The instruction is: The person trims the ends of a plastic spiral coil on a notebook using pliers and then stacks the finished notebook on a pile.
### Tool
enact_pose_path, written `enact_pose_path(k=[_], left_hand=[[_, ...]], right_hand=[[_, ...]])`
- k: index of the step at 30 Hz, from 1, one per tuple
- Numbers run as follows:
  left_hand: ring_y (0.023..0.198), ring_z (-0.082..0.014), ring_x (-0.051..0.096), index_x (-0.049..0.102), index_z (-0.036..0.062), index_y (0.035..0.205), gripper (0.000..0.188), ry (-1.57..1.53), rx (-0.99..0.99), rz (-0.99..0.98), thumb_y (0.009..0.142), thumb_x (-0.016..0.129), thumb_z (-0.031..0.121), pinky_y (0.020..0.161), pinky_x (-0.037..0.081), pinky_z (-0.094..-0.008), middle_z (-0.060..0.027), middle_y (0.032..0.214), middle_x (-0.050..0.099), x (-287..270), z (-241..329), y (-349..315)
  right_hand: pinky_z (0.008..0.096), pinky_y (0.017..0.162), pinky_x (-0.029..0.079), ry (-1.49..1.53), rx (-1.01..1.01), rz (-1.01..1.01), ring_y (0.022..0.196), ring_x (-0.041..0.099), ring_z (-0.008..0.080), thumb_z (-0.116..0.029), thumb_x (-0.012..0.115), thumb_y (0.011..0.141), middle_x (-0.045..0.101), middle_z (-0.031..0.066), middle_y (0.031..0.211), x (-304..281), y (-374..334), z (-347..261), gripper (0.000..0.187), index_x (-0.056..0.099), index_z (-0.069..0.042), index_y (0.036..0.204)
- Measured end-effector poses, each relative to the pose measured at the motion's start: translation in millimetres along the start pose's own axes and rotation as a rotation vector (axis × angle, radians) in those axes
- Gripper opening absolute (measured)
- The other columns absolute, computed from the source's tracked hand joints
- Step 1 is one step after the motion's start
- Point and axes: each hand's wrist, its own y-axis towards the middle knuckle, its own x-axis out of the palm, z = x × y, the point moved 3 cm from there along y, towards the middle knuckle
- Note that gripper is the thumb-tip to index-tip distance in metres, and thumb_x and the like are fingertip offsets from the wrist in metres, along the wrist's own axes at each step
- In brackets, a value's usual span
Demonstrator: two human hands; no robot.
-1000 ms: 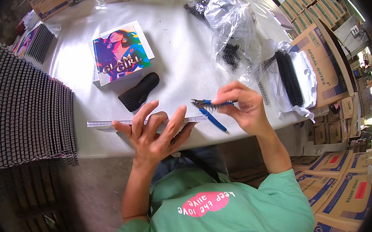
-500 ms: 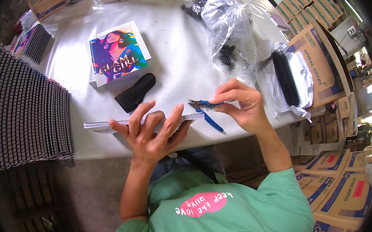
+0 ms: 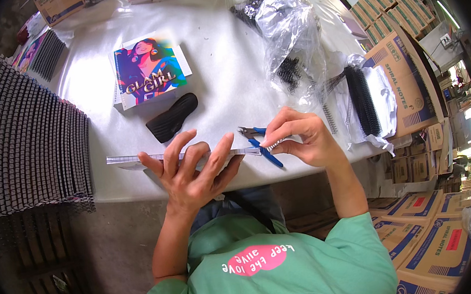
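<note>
My left hand (image 3: pixel 192 171) grips a thin notebook block (image 3: pixel 126 159) stood on edge along the near side of the table, fingers spread over its upper edge. At the block's right end, my right hand (image 3: pixel 303 140) pinches a short spiral binding coil (image 3: pixel 275 143) between thumb and fingertips. Whether the coil has entered the holes is too small to tell. Cutting pliers with blue handles (image 3: pixel 272 157) lie open on the table, partly behind the block's end and the coil. A black ribbed, curved object (image 3: pixel 171 118) rests beyond my left hand.
Notebooks with a colourful cover (image 3: pixel 149 73) are piled farther back. Bound notebooks rise in a tall stack (image 3: pixel 31 144) at the left. A clear plastic bag (image 3: pixel 289 23) of black coils, a black coil bundle (image 3: pixel 362 101) and a cardboard box (image 3: pixel 399 83) stand right on the white table (image 3: pixel 212 81).
My right hand has shifted slightly left and down, bringing the coil toward the block's right end and uncovering more of the pliers. My left hand keeps its hold.
</note>
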Motion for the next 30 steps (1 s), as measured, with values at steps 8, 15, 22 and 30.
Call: enact_pose_path(k=[8,15,22,30], left_hand=[[0.084,-0.0193,0.051,0.058,0.0180,0.120,0.066,0.031,-0.142,-0.207,0.060,0.077,0.040,0.110,0.007,-0.0528,-0.0020,0.082,0.043,-15.0,-12.0,7.6],[0.087,-0.0213,0.048,0.065,0.0191,0.101,0.052,0.011,-0.149,-0.088,0.059,0.074,0.047,0.108,0.009,-0.0542,-0.0021,0.083,0.042,-12.1,-11.2,-6.5],[0.086,-0.0205,0.048,0.065,0.0224,0.089,0.043,0.114,-0.112,0.050,0.055,0.079,0.045,0.106,0.010,-0.0535,-0.0005,0.082,0.042,-35.2,-16.3,-0.2],[0.085,-0.0209,0.048,0.055,0.0206,0.074,0.036,0.147,-0.150,0.061,0.058,0.077,0.044,0.104,0.010,-0.0560,0.0002,0.077,0.043,-34.9,-7.9,-23.8]], right_hand=[[0.0239,0.050,0.043,0.072,0.297,-0.134,0.068,0.060,0.0097,-0.009,0.063,0.083,0.060,0.0050,0.073,4.6,-6.2,-14.7,0.036,0.051,-0.007,0.118],[0.0280,0.059,0.045,-0.192,-0.060,0.022,0.069,0.058,0.0176,0.003,0.068,0.073,0.060,0.0073,0.082,11.6,-7.6,-18.7,0.027,0.061,-0.003,0.099],[0.0296,0.060,0.046,-0.126,-0.018,-0.127,0.067,0.058,0.0208,0.008,0.063,0.073,0.060,0.0102,0.080,12.5,17.9,-31.6,0.030,0.065,-0.003,0.101],[0.0292,0.058,0.044,-0.402,-0.086,-0.111,0.064,0.052,0.0197,0.003,0.059,0.078,0.052,0.0081,0.070,39.2,5.4,-37.1,0.033,0.063,-0.004,0.111]])
